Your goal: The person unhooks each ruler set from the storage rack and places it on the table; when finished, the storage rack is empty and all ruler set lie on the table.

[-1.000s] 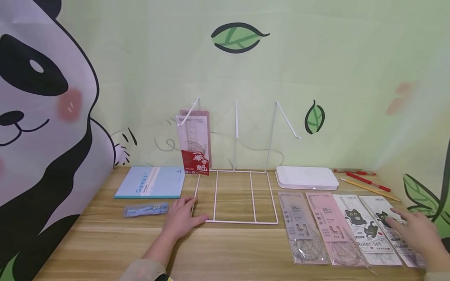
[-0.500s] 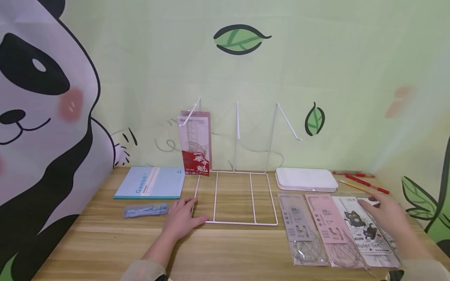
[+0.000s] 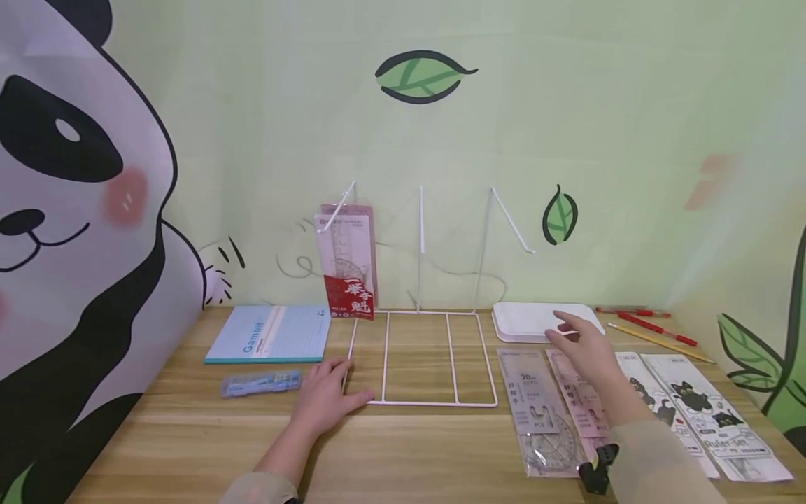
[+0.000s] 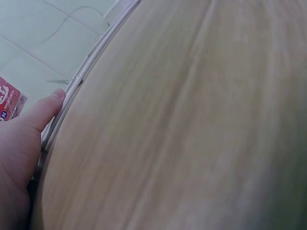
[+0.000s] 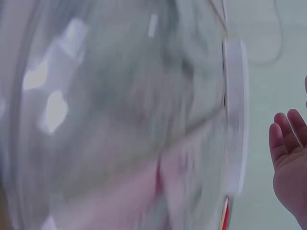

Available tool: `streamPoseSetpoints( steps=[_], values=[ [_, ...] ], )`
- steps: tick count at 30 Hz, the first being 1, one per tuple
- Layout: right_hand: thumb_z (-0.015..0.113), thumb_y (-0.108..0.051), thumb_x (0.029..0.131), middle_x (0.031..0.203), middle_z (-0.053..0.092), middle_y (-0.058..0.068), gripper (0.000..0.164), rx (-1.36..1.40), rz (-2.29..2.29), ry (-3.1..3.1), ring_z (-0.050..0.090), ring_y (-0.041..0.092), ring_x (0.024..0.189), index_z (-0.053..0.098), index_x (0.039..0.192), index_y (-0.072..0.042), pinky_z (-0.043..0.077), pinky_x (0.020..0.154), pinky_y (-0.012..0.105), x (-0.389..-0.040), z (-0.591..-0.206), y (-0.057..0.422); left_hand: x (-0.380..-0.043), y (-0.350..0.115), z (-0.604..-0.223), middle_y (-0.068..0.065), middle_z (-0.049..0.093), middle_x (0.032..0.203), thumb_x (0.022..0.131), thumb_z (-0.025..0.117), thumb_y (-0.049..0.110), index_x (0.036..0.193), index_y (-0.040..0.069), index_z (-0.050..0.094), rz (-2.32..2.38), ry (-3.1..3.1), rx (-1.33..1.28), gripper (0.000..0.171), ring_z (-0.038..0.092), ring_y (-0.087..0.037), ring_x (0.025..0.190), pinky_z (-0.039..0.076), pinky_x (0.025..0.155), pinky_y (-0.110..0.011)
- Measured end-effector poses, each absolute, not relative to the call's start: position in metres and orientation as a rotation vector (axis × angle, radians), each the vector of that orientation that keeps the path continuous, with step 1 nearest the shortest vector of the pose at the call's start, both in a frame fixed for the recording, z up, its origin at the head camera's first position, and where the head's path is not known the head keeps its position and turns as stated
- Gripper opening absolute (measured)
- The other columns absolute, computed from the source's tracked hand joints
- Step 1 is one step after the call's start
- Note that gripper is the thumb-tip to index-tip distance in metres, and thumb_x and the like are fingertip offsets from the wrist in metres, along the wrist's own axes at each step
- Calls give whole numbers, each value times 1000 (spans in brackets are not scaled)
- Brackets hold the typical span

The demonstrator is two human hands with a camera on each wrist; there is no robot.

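Observation:
My left hand rests at the front left corner of a white wire display rack, thumb on its front bar. In the left wrist view the thumb lies along the white wire. A ruler set in a red and clear package hangs from the rack's left hook. Fingers spread and holding nothing, my right hand hovers over a pink ruler pack, fingertips overlapping the white case. Left of it lies a grey ruler pack; two cat-print ruler sets lie to the right, one partly hidden.
A blue notebook lies left of the rack, with a small blue plastic pack in front of it. Red pens and a yellow pencil lie at the back right. Behind stands a printed green backdrop.
My right hand has moved left from over the rightmost cat-print ruler set to above the pink pack, near the white case. The left hand has stayed on the rack.

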State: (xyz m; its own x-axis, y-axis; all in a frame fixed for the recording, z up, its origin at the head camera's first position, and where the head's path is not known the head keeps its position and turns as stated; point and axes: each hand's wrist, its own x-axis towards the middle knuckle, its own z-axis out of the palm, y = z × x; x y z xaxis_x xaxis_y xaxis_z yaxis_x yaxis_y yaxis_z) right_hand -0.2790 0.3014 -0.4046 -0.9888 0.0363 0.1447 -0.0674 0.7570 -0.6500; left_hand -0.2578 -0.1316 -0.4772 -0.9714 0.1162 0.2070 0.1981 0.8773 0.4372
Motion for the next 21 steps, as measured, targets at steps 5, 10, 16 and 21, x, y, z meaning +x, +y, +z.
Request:
streamPoseSetpoints(
  steps=[5, 10, 16, 21],
  values=[
    [55, -36, 94, 128, 49, 23, 60, 48, 1149, -2774, 48, 38, 115, 37, 143, -6, 40, 94, 51, -292, -402, 268, -259, -132, -478, -14, 51, 129, 74, 68, 60, 129, 4, 55, -689, -2871, -246, 79, 42, -34, 118, 34, 98, -51],
    [58, -29, 93, 124, 53, 22, 55, 102, 1217, -2741, 51, 35, 112, 41, 141, -6, 42, 93, 48, -303, -403, 240, -259, -132, -476, -15, 50, 130, 75, 67, 59, 130, 3, 54, -684, -2890, -236, 80, 42, -34, 118, 34, 98, -51],
    [60, -30, 92, 122, 54, 18, 54, 168, 1322, -2687, 53, 32, 110, 43, 140, -10, 45, 90, 45, -310, -403, 208, -259, -132, -477, -14, 50, 130, 74, 67, 60, 130, 3, 55, -684, -2893, -232, 81, 41, -34, 118, 33, 99, -51],
    [63, -27, 91, 122, 55, 16, 54, 226, 1423, -2644, 53, 30, 111, 45, 139, -11, 46, 89, 44, -315, -395, 177, -259, -132, -479, -14, 50, 129, 74, 68, 60, 129, 3, 55, -688, -2879, -240, 81, 42, -34, 117, 33, 98, -50]
  ],
)
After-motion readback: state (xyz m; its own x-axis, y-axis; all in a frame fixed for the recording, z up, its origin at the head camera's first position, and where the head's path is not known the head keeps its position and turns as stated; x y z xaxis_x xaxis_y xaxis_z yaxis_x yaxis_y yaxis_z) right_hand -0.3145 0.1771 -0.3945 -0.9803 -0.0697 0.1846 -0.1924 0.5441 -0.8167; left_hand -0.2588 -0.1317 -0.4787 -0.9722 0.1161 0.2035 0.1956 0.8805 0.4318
